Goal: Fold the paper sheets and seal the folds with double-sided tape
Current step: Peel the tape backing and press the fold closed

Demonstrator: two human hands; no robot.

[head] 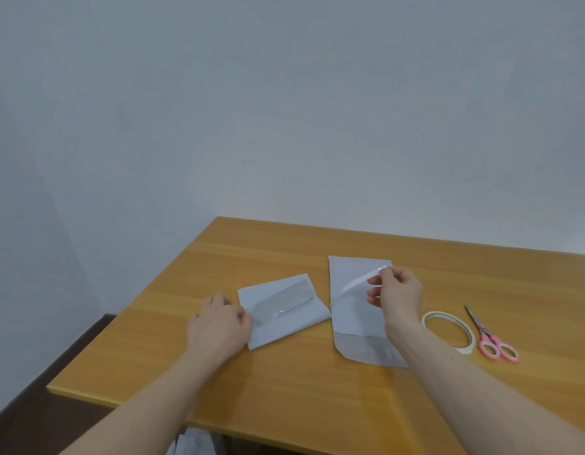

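Note:
A folded white paper sheet [284,315] lies on the wooden table [284,382], with a shiny strip of double-sided tape [284,302] running across it. My left hand [219,326] rests on the sheet's left edge, fingers curled down onto it. To the right lies a second, longer folded sheet [353,290]. Above it my right hand [399,293] pinches a thin white backing strip [356,284], which stretches down-left toward the first sheet's right corner.
A roll of double-sided tape [448,331] lies flat right of my right forearm. Pink-handled scissors [491,339] lie just beyond it. The table's left edge and front edge are close. A pale wall stands behind the table.

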